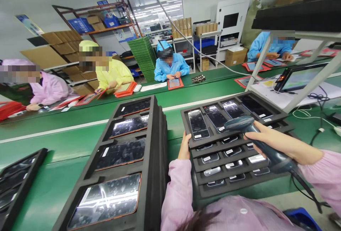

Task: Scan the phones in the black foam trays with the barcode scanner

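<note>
Scanner (262, 142) — one, in right hand (271, 140); four phones (198, 122) — topmost tray (190, 139).

I can't make out most of the left hand's (184, 147) fingers, hidden by the top tray (213, 140). The right hand (266, 137) covers part of the scanner's (241, 122) grip. The labels (198, 136) are too small for me to read. My view's edges cut off the far-left tray (38, 160) and blue bin (303, 220).
</note>
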`<state>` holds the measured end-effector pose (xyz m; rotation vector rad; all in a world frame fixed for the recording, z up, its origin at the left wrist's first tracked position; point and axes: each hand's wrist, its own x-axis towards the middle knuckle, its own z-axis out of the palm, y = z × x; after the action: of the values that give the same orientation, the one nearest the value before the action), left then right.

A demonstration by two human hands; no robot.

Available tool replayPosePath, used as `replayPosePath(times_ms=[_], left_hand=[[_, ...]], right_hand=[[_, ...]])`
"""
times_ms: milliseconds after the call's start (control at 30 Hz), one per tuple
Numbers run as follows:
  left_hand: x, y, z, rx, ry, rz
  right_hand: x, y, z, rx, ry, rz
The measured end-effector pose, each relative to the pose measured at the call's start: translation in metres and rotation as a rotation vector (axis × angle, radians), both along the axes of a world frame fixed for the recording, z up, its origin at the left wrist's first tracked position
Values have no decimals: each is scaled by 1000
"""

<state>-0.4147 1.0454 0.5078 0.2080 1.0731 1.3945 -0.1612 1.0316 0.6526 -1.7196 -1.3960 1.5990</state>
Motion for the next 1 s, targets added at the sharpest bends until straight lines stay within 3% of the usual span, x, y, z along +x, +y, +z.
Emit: replayPosePath(times_ms=[100, 233, 433, 600, 767, 1000], left_hand=[[2, 2, -3, 78, 16, -18], [2, 5, -9, 63, 14, -10], [1, 7, -15, 100, 13, -30], [4, 10, -22, 137, 8, -39], [6, 13, -24, 114, -4, -19], [6, 10, -21, 132, 22, -44]], right_hand=[[-17, -7, -3, -23, 16, 26], [-52, -15, -13, -40, 66, 90], [-88, -15, -16, -55, 84, 26], [-90, -19, -13, -60, 42, 8], [-81, -40, -22, -142, 0, 15], [-83, -71, -29, -23, -34, -12]])
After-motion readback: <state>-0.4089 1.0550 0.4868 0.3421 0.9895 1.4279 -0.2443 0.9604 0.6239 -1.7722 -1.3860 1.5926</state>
